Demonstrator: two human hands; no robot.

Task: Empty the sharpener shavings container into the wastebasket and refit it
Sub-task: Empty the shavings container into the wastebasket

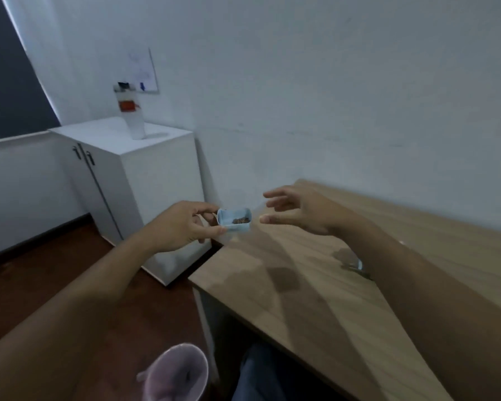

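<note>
Head view: our left hand (pixel 182 224) pinches pale-blue shavings container (pixel 234 220) by its 9 o'clock end, shavings inside, above tabletop (pixel 301 299) corner. Right hand (pixel 298 211) spread, empty, at 3 o'clock. Wastebasket (pixel 175 374) at 6 o'clock. We judge container light, stiff; grip short walls.

A single wide-angle view looks forward and down from the person's head, close enough that both bare forearms run in from the bottom corners toward mid-frame. It faces a plain pale wall (pixel 330 82), with the light wooden desk top (pixel 315 285) slanting across the lower right and a white two-door cabinet (pixel 145 180) to the left. The round pinkish wastebasket (pixel 177 374) sits at the bottom edge, almost straight below the lens.
</note>
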